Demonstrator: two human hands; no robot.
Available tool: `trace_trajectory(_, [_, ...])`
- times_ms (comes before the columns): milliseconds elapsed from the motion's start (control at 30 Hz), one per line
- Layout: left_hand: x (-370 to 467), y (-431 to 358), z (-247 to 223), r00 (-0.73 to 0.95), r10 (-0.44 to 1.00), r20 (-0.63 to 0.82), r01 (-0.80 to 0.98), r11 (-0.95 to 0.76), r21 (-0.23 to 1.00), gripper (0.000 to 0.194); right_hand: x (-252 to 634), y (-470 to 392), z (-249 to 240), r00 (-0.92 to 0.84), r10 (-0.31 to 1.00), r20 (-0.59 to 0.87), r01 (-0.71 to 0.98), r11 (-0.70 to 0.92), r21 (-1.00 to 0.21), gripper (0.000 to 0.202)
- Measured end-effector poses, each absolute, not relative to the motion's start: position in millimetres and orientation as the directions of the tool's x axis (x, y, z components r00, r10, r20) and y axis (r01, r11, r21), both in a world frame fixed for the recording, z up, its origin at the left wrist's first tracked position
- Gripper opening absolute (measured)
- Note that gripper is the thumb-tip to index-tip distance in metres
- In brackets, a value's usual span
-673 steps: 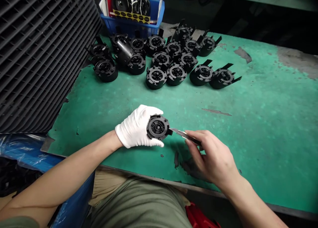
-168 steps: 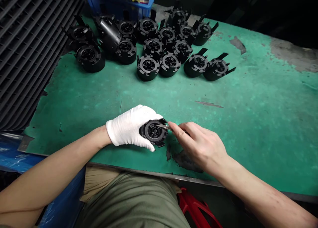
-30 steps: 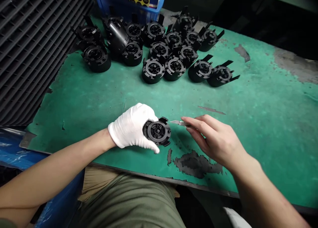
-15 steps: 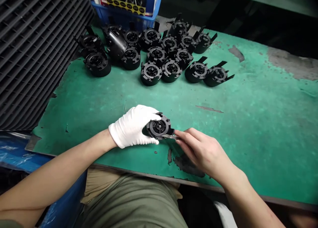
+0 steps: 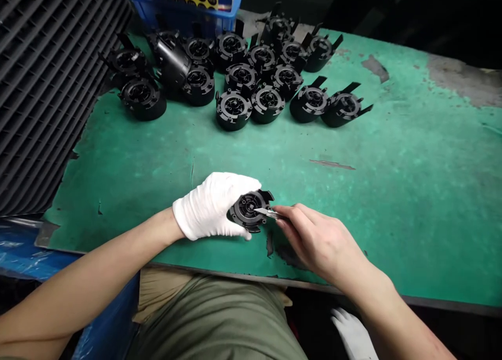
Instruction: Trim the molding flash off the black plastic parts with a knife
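Note:
My left hand (image 5: 219,206), in a white glove, is closed around the side of a round black plastic housing (image 5: 247,209). The housing's open, ribbed face points up, with tabs around its rim. My bare right hand (image 5: 317,234) pinches a craft knife (image 5: 270,213) with a pointed silver blade. The blade's tip lies over the right part of the housing's face; whether it touches the plastic I cannot tell. Most of the knife's handle is hidden inside my right hand.
Several similar black housings (image 5: 233,108) stand on the green worktop (image 5: 411,193) farther back. Behind them is a blue bin (image 5: 184,16). A black slatted grid (image 5: 55,88) leans at the left. A white glove (image 5: 353,335) shows below the front edge.
The housing has turned in my left hand, so its tabs sit differently. The knife tip has moved from the lower right rim up over the face. The view has shifted slightly.

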State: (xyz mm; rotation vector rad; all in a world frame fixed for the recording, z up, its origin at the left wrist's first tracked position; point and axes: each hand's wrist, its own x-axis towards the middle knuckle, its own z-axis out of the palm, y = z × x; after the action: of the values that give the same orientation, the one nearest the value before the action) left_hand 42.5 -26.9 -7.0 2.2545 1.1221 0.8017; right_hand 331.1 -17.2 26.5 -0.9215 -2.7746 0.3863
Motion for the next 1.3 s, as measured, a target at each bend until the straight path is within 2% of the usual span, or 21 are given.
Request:
trace_trajectory(100, [47, -21, -3, 0.552, 0.824, 0.129, 0.565, -0.483, 0.669, 0.068, 331, -21, 28, -0.778, 0.623, 0.081, 0.580, 0.762, -0.288, 0.028])
trace_trajectory(200, [47, -21, -1, 0.527, 0.835, 0.162, 0.576, -0.490, 0.655, 0.059, 331, -20, 28, -0.775, 0.627, 0.081, 0.589, 0.763, -0.266, 0.032])
trace_trajectory(300, [45, -26, -8, 0.487, 0.842, 0.233, 0.598, -0.516, 0.614, 0.066, 332, -17, 28, -0.787, 0.610, 0.092, 0.575, 0.780, -0.247, 0.030])
trace_trajectory(433, [41, -33, -20, 0.470, 0.827, 0.308, 0.607, -0.556, 0.568, 0.095, 336, -9, 27, -0.822, 0.557, 0.117, 0.533, 0.825, -0.188, 0.031])
trace_trajectory(500, [40, -33, -22, 0.472, 0.824, 0.313, 0.608, -0.561, 0.561, 0.103, 338, -4, 27, -0.846, 0.520, 0.114, 0.498, 0.849, -0.178, 0.032])
trace_trajectory(767, [41, -25, -18, 0.492, 0.842, 0.221, 0.568, -0.503, 0.651, 0.090, 342, 13, 30, -0.902, 0.416, 0.112, 0.403, 0.907, -0.121, 0.029])
trace_trajectory(933, [42, -24, -16, 0.487, 0.833, 0.261, 0.567, -0.529, 0.632, 0.087, 342, 16, 28, -0.894, 0.433, 0.115, 0.414, 0.897, -0.158, 0.030])
trace_trajectory(1133, [42, -23, -16, 0.494, 0.838, 0.230, 0.558, -0.509, 0.656, 0.085, 341, 16, 27, -0.882, 0.457, 0.119, 0.426, 0.879, -0.216, 0.033])
trace_trajectory(1300, [44, -22, -13, 0.504, 0.845, 0.178, 0.561, -0.477, 0.676, 0.082, 337, 18, 31, -0.901, 0.410, 0.141, 0.386, 0.907, -0.171, 0.030])
